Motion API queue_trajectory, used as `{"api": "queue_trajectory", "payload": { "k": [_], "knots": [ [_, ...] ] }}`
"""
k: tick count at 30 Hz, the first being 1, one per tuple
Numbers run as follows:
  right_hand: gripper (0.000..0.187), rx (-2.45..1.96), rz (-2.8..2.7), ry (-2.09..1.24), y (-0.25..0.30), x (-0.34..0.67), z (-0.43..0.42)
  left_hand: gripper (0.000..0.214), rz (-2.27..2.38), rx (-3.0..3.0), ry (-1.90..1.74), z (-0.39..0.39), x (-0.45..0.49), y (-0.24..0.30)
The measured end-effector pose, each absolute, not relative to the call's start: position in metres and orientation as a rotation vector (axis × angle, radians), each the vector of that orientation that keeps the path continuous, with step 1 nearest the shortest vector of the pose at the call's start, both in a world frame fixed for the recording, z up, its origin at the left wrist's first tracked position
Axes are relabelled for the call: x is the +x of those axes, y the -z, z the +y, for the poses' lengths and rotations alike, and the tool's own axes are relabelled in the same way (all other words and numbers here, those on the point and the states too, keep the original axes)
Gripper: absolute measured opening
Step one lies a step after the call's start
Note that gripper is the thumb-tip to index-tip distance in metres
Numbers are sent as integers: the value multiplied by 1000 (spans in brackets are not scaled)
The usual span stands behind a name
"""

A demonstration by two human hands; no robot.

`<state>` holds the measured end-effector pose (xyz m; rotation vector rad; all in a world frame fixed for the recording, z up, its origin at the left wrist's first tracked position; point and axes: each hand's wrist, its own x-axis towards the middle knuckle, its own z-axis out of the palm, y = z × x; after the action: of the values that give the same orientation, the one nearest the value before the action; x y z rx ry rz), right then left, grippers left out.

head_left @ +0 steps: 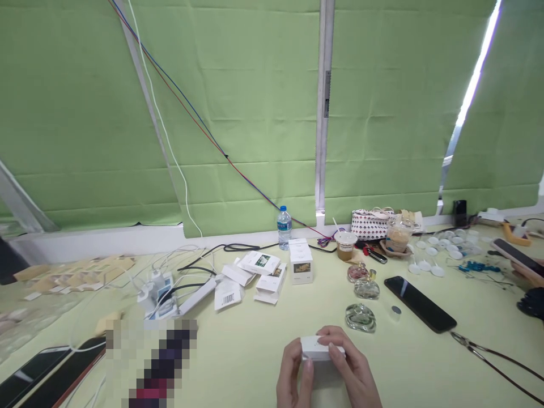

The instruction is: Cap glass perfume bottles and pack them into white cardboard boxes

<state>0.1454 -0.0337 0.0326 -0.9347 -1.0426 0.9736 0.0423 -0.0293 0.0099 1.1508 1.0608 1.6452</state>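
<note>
Both hands are occupied: we find the left hand (294,374) and the right hand (356,368) closed on one small white box (312,345), one at either end. The box sits between them, over the near part of the bench (238,357); whether it touches the surface we cannot tell. The left thumb bears on its near side, while right-hand fingertips lie along the top.

We judge the box light, of smooth, fairly stiff card, apt to slide under dry fingers and to dent if squeezed mid-panel. We recommend holding it by the end edges and corners, with only light pressure on top.

Just beyond the right hand we note a clear glass bottle (360,318); farther right, a black phone (420,304). Straight ahead of the hands, well apart, stands a white carton (301,262).
</note>
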Motion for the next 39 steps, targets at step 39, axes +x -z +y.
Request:
{"api": "queue_trajectory", "payload": {
  "k": [39],
  "knots": [
    [39, -924, -1047, -996, -40, 144, -37, 43, 1024, 905, -1744, -36, 62, -16]
  ]
}}
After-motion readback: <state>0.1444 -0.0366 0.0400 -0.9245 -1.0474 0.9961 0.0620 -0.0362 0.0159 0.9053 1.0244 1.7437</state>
